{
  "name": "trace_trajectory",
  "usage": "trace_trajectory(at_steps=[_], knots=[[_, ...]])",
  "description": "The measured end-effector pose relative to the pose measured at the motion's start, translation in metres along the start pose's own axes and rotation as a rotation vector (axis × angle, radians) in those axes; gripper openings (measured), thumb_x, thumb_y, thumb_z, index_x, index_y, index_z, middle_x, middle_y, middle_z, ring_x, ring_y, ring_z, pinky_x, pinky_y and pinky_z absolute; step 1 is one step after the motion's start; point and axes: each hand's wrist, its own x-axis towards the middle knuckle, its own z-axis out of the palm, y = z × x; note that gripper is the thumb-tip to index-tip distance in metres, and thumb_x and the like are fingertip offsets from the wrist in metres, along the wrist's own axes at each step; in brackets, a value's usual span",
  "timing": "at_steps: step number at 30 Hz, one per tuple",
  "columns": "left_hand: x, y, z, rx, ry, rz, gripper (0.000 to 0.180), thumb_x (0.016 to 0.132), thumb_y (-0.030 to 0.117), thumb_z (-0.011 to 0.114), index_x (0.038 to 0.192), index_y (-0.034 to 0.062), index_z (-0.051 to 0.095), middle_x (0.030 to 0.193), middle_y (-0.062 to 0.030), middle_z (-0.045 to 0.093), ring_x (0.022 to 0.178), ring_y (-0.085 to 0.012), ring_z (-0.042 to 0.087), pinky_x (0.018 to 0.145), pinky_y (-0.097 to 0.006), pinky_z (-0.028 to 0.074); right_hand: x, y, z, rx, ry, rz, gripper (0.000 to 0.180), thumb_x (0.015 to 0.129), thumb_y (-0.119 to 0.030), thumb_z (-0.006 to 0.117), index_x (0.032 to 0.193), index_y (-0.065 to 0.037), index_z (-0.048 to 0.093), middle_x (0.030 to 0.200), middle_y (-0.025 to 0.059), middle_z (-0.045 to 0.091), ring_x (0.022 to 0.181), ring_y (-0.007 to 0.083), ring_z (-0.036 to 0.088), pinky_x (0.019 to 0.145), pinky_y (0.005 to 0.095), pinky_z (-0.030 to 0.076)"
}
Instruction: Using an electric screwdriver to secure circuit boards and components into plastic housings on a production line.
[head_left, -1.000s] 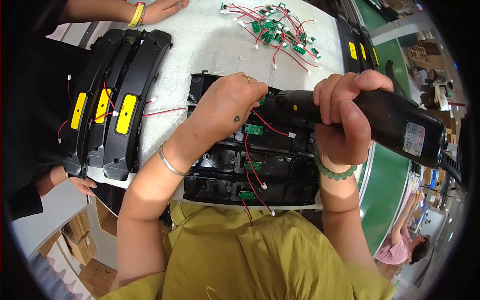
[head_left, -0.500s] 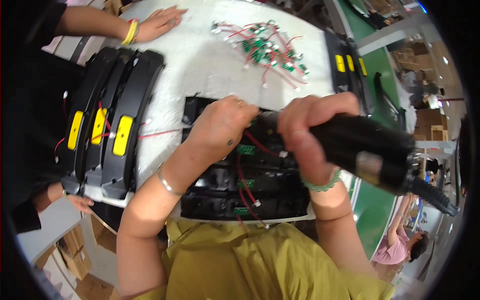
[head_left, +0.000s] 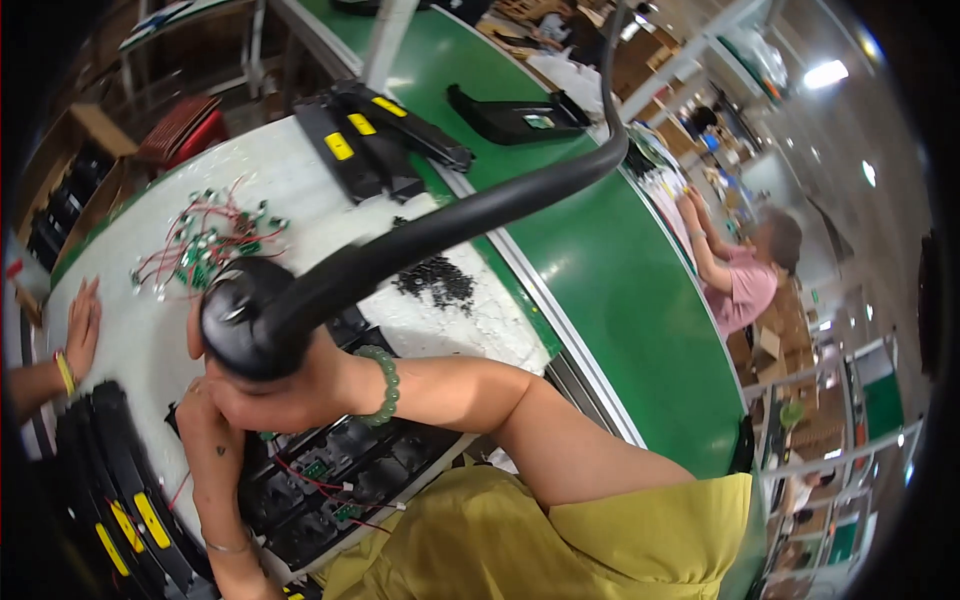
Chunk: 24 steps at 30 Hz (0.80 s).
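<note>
I am looking down from the head camera at a white desk (head_left: 505,335). The right hand (head_left: 290,390) has its grip wrapped around a black power tool (head_left: 240,315), with the back end of the tool toward me. A thick black cable (head_left: 460,215) bends away from it over the desk's right edge. The left hand (head_left: 213,435) is tucked up against the right one. Its fingertips are hidden, so I cannot tell if that grip is pinching anything. Under the hands, a row of black panels (head_left: 290,505) lies along the near edge. I can see small green boards (head_left: 318,468) with red wires in them. Tiny black bits (head_left: 440,282) lie in a heap by the right edge. A messy pile of wired boards (head_left: 215,240) sits toward the far edge. Black parts with yellow stickers (head_left: 340,147) are at the far right corner. More stickered parts (head_left: 150,520) stand by the left edge, and another person's hand (head_left: 84,322) rests farther up that side.
</note>
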Motion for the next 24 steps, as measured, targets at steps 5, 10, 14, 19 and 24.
trace_trajectory(at_steps=[5, 10, 14, 19, 24], knots=[[-0.007, -0.001, 0.001, -0.045, -0.007, -0.101, 0.017, 0.066, -0.004, 0.066, 0.08, -0.0013, 0.056, 0.075, -0.0142, 0.059, 0.071, -0.0304, 0.058, 0.063, -0.035, 0.045, -0.008, -0.041, -0.065, -0.009, 0.194, 0.004, 0.038, 0.069, -0.007, 0.063, 0.101, 0.001, 0.044, 0.066, 0.0058, 0.053, 0.055, 0.0108, 0.054, 0.051, 0.0237, 0.044], [0.011, 0.013, -0.001, -0.043, -0.018, 0.01, 0.013, 0.068, -0.004, 0.064, 0.079, -0.0014, 0.058, 0.078, -0.0139, 0.06, 0.071, -0.0297, 0.058, 0.065, -0.033, 0.046, -0.045, -0.069, -0.13, -0.129, 0.517, 0.023, 0.026, 0.073, -0.003, 0.055, 0.098, 0.001, 0.046, 0.063, 0.0049, 0.048, 0.05, 0.0125, 0.044, 0.05, 0.0257, 0.039], [0.009, 0.01, -0.006, -0.055, -0.049, 0.018, 0.014, 0.069, -0.004, 0.064, 0.082, -0.002, 0.059, 0.081, -0.0138, 0.061, 0.073, -0.0294, 0.059, 0.068, -0.032, 0.046, -0.061, -0.062, -0.144, -0.102, 0.664, 0.1, 0.026, 0.071, 0.0, 0.056, 0.095, 0.004, 0.046, 0.062, 0.0068, 0.049, 0.048, 0.0136, 0.046, 0.05, 0.0274, 0.04], [0.008, 0.018, -0.008, -0.021, 0.018, 0.095, 0.012, 0.071, -0.002, 0.065, 0.083, -0.0018, 0.06, 0.084, -0.013, 0.063, 0.077, -0.0274, 0.06, 0.069, -0.031, 0.047, -0.073, -0.056, -0.145, -0.117, 0.692, 0.126, 0.026, 0.071, 0.0, 0.056, 0.095, 0.004, 0.046, 0.063, 0.0065, 0.05, 0.048, 0.0136, 0.046, 0.05, 0.0273, 0.041], [0.006, 0.029, -0.012, -0.081, 0.064, 0.028, 0.012, 0.071, -0.002, 0.066, 0.082, -0.0016, 0.061, 0.085, -0.0111, 0.063, 0.078, -0.0254, 0.06, 0.07, -0.03, 0.047, -0.087, -0.07, -0.139, -0.122, 0.66, 0.23, 0.026, 0.07, -0.002, 0.057, 0.094, 0.004, 0.046, 0.063, 0.0058, 0.05, 0.048, 0.0127, 0.046, 0.049, 0.0265, 0.04]])
